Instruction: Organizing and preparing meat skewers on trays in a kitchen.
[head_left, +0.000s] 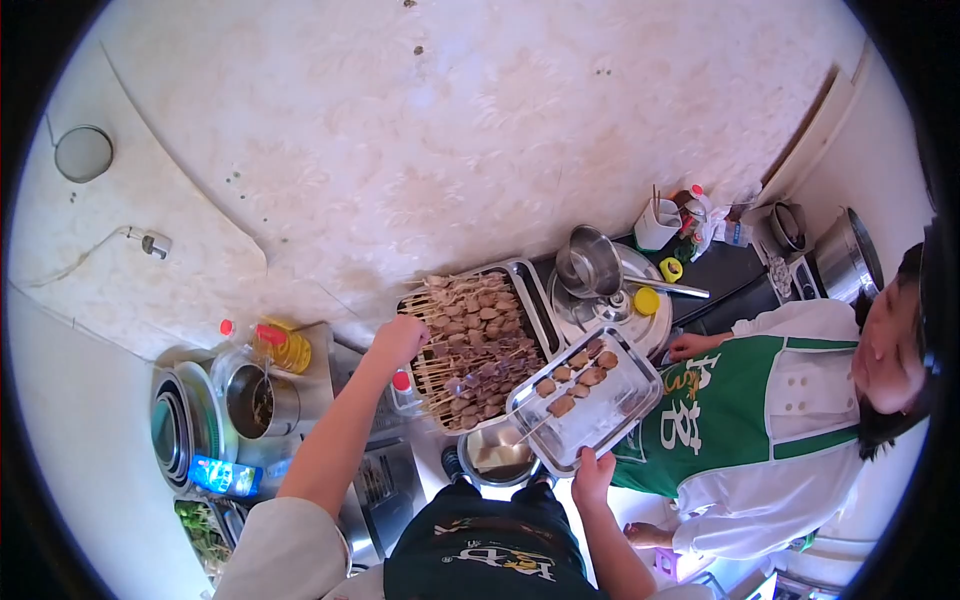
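Observation:
My right hand (592, 476) grips the lower rim of a small steel tray (626, 401). On that tray lie a few skewers with browned chunks of meat (579, 380), their sticks pointing down and left. To its left, a larger steel tray (553, 330) bears rows of meat skewers (480, 345), with bare wooden sticks on the left side. My left hand (400, 343) is at those stick ends, fingers curled; whether it pinches a stick is hidden. The small tray overlaps the larger one's right edge.
A co-worker in a green apron (739, 397) stands close on the right. Behind the small tray, a steel pan (589, 262) rests on a round lid (660, 330). A pot (262, 401), an oil bottle (289, 349) and a lit phone (225, 476) are at left. A bowl (499, 457) stands below.

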